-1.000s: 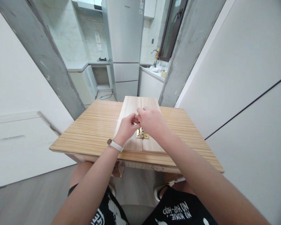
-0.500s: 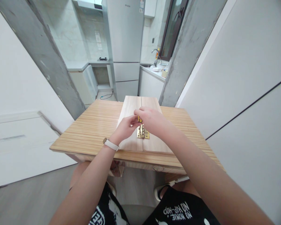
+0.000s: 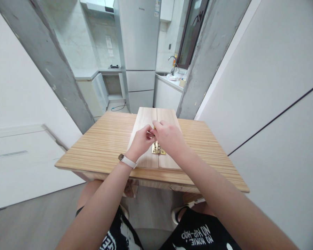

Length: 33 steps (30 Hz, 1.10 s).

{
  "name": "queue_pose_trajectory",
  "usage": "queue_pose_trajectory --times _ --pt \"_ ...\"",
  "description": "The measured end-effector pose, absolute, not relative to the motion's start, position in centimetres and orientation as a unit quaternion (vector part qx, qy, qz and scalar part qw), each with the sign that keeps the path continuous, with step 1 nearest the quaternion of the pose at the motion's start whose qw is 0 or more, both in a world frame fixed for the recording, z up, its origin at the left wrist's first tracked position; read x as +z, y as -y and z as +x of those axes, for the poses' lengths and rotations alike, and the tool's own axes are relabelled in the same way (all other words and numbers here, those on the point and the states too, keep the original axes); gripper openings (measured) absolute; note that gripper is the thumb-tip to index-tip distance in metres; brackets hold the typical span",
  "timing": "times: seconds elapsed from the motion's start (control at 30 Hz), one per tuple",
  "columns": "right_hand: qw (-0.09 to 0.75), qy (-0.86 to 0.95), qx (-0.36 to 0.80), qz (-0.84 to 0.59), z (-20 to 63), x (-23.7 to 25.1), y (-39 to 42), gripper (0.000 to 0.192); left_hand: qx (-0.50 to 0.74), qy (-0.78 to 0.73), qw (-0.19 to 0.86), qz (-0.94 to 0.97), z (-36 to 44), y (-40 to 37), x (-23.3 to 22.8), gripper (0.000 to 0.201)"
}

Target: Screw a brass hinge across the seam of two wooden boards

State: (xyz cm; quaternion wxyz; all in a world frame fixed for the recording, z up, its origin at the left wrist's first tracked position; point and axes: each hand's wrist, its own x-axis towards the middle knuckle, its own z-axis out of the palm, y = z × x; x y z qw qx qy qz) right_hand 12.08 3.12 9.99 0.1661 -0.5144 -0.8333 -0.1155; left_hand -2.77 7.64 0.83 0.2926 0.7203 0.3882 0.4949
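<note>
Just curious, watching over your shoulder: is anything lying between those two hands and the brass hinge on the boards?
Nothing visible. The left hand and right hand meet directly above the brass hinge, on the seam between the two boards; the tabletop beside them shows nothing else.

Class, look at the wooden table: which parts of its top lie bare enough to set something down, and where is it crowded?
The striped wooden table is bare left of the two pale boards, out to its left edge, and right of them to the right edge. The middle is crowded: the left hand and right hand meet over the brass hinge.
</note>
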Motion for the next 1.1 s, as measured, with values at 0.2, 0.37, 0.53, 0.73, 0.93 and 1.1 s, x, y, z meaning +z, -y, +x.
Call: queue_pose_trajectory --times 0.2,0.37,0.53,0.73,0.93,1.1 --pt "0.158 0.854 -0.091 -0.488 12.8 9.7 -3.9 0.020 0.398 -0.402 0.290 0.772 -3.9 -8.2 -1.2 0.020" --pt "0.148 0.872 -0.071 -0.461 13.2 9.9 -4.3 0.027 0.339 -0.415 0.255 0.805 -3.5 -8.4 -3.1 0.012" --pt "0.151 0.885 -0.029 -0.438 13.7 10.1 -4.3 0.035 0.316 -0.429 0.220 0.817 -2.6 -8.7 -3.5 0.009" --pt "0.174 0.889 -0.007 -0.425 14.5 10.0 -4.1 0.032 0.277 -0.436 0.191 0.835 -2.3 -8.4 -2.9 0.013" --pt "0.289 0.857 0.010 -0.427 17.2 11.2 -3.2 0.036 0.268 -0.445 0.173 0.837 -2.1 -7.8 -2.5 0.015" --pt "0.411 0.788 0.006 -0.459 21.7 12.1 -1.4 0.029 0.237 -0.461 0.149 0.842 -1.7 -7.6 -2.2 0.016"
